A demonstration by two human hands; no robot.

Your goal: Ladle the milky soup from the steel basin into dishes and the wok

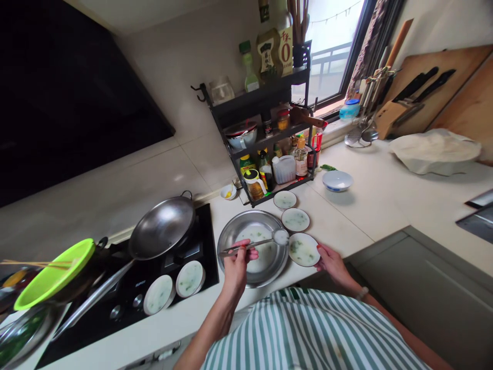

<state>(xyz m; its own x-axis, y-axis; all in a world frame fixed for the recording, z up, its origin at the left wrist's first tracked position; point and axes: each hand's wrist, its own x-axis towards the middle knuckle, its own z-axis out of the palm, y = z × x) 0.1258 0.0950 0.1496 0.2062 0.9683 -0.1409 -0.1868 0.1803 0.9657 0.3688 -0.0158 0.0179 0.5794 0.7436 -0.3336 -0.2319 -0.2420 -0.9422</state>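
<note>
My left hand (239,259) grips the handle of a metal ladle (280,237). The ladle's bowl sits over the right rim of a wide steel basin (231,226), which holds pale soup with green bits. Close to the ladle is a soup bowl (304,250), filled with the same pale liquid and greens; my right hand (332,263) holds it by its right edge. Behind it stand two more filled bowls, a middle one (295,220) and a smaller-looking far one (285,199).
Left of the basin, two filled bowls (190,279) stand by the black stove (134,295). A wok (164,228) and a green colander (57,272) rest there. A condiment rack (262,97) rises behind. A white-blue bowl (337,180) and a cloth-covered round thing (435,149) are on the right.
</note>
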